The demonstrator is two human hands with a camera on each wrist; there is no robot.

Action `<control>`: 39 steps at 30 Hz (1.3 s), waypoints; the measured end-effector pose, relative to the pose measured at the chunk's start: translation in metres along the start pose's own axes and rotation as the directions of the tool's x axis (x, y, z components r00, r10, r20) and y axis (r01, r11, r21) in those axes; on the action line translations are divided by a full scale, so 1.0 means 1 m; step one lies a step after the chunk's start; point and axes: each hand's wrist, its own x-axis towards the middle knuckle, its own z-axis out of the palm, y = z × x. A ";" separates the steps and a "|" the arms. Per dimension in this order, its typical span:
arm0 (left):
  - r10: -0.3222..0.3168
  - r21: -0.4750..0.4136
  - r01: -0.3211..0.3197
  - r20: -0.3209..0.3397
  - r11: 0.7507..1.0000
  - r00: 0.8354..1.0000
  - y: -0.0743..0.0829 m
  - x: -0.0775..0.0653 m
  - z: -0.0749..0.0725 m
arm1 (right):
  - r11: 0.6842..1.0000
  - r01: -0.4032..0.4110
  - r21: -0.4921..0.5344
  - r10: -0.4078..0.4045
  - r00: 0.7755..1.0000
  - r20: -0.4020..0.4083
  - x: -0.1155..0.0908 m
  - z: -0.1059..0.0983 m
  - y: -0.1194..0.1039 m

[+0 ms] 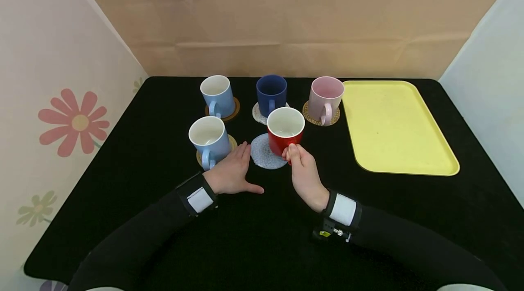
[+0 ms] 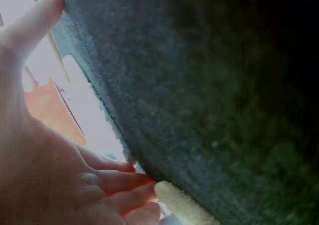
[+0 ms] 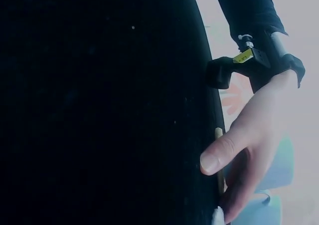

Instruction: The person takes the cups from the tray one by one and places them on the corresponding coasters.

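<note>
My right hand [image 1: 306, 177] grips the handle of a red mug [image 1: 276, 142] with a white inside. The mug overlaps the right part of a light blue knitted coaster [image 1: 264, 158] in the head view. Left of that coaster, my left hand [image 1: 234, 173] rests with fingers straight and thumb spread, fingertips right at the coaster's edge. In the left wrist view its fingers [image 2: 124, 182] lie low along the dark tabletop. Beside this hand, a light blue mug [image 1: 218, 148] stands on a tan coaster [image 1: 234, 142], handle toward me.
Behind stand another light blue mug [image 1: 223, 101] on a brown coaster [image 1: 233, 111], a navy mug [image 1: 266, 100] on a white coaster [image 1: 258, 116], and a pink mug [image 1: 317, 103] on a woven coaster [image 1: 336, 117]. A yellow tray [image 1: 395, 129] lies at the right. Walls border the black table.
</note>
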 end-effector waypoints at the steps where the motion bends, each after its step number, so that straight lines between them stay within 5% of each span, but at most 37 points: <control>1: -0.001 -0.002 0.001 -0.001 1.000 1.000 0.000 0.000 0.000 | 1.000 -0.001 -0.001 0.001 1.000 0.004 0.000 0.002 0.000; 22: 0.014 0.002 -0.014 -0.023 1.000 1.000 0.000 0.000 0.000 | 0.999 -0.040 0.000 0.040 0.998 0.044 -0.001 0.021 0.011; 29: 0.005 0.004 -0.005 -0.003 1.000 1.000 0.000 -0.001 -0.001 | 0.999 -0.048 -0.019 0.050 0.991 0.121 0.001 0.016 0.013; 34: 0.006 0.018 -0.006 0.002 1.000 1.000 -0.001 0.000 0.000 | 0.994 -0.086 -0.073 0.104 0.946 0.305 0.006 -0.004 0.010; 39: 0.011 0.028 -0.010 -0.007 1.000 1.000 -0.001 -0.001 -0.001 | 0.995 0.001 -0.097 0.045 0.884 0.464 0.010 -0.022 0.009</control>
